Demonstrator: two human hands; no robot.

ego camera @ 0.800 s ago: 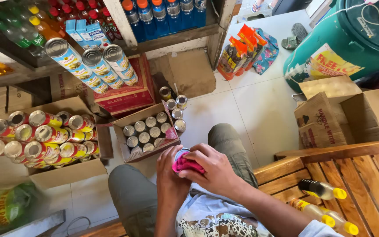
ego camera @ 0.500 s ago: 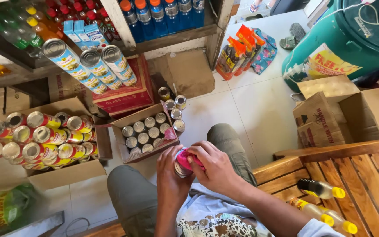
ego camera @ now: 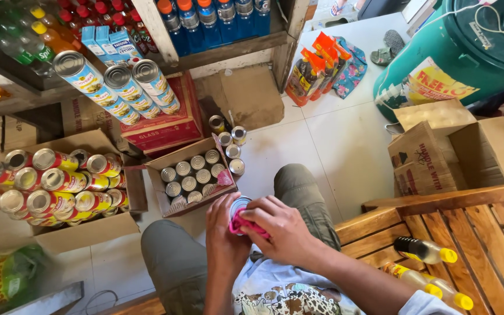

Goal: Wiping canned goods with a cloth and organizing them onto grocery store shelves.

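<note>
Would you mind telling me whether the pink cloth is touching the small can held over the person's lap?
Touching. The head view shows the right hand pressing the pink cloth flat against the can's top, while the left hand grips the can from its side.

Shiny metal can (ego camera: 239, 205), soft pink cloth (ego camera: 246, 224), matt cardboard box (ego camera: 173, 153), slatted wooden bench (ego camera: 468, 233), glossy floor tiles (ego camera: 345, 140).

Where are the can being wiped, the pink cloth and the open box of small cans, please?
can (ego camera: 239, 205), head view, on its silver top
pink cloth (ego camera: 241, 224), head view, on the fold under the right hand (ego camera: 281, 224)
box of small cans (ego camera: 173, 205), head view, on its front cardboard wall
</note>
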